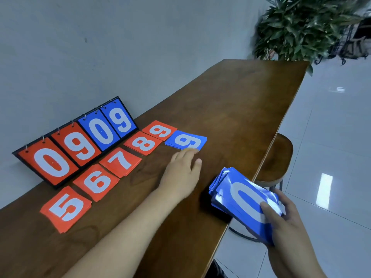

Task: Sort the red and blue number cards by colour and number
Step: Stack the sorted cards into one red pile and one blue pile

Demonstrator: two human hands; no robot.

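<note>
Left hand (180,169) touches blue 9s (185,140); right hand (281,215) grips blue stack (241,195)

Blue card stack (241,197) in right hand (285,219)

Your row of red cards (120,162) carries white numerals, 5 to 9. The blue pile (185,141) shows a white 9. Your blue stack (226,187) shows a white 0 on top. The scoreboard (76,141) runs red, red, blue, blue with white digits on a black frame; the table (241,97) is dark brown wood.
</note>
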